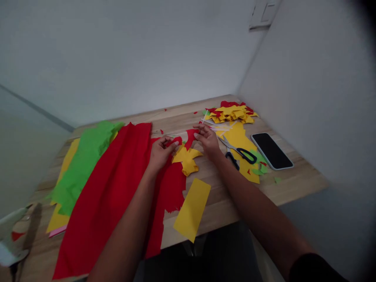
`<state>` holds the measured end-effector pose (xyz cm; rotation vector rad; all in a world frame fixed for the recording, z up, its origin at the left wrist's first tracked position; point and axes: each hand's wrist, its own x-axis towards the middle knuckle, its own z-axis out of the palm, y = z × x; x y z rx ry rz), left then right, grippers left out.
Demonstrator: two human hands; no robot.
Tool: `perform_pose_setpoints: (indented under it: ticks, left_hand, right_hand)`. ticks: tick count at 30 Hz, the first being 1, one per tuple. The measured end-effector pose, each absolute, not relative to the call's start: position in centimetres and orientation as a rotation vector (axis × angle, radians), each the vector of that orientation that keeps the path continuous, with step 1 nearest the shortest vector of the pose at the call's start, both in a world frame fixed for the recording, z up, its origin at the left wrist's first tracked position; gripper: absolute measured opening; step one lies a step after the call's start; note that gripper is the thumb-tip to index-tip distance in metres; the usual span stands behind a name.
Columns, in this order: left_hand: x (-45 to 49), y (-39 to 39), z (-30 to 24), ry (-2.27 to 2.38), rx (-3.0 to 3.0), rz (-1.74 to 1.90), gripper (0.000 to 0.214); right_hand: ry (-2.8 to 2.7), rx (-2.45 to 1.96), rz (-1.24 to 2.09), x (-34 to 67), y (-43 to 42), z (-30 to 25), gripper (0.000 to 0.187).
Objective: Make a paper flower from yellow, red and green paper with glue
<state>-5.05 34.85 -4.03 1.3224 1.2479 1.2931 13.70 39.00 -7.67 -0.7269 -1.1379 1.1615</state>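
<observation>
My left hand [162, 150] pinches a small red paper piece [176, 140] between thumb and fingers. Another red paper piece [190, 138] is pinched in my right hand [207, 140]; whether the two pieces join cannot be made out. Just below them lies a yellow paper cutout [187, 159] with curled, pointed arms. Under my left forearm spreads a large sheet of red crepe paper [114, 188] with a ragged right edge. A yellow paper strip [192, 207] rests near the table's front edge. Scissors [237, 150] lie to the right of my right hand, blades apart.
Green crepe paper [85, 160] lies over yellow sheets at the left. At the back right is a pile of yellow and red cutouts [232, 112]. A phone [272, 150] lies near the right edge, beside a yellow sheet [249, 172] with green scraps. Walls border the table [296, 188].
</observation>
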Motion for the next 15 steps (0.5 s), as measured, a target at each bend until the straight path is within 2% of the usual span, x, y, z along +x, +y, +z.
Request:
perform_pose_setpoints:
  ticks: [6, 11, 15]
  left_hand:
    - [-5.6, 34.5, -5.5, 1.250, 1.256, 1.402, 0.031]
    - [-5.4, 33.4, -5.4, 1.137, 1.189, 1.348, 0.039]
    - [-5.1, 33.3, -5.0, 1.149, 1.186, 1.304, 0.037]
  right_hand:
    - [-1.151, -0.778, 1.141, 13.5, 38.8, -7.8, 0.040]
    - [-1.239, -0.796, 1.171, 12.5, 37.9, -7.5, 0.041]
    - [-1.278, -0.797, 1.157, 12.2, 37.3, -7.4, 0.040]
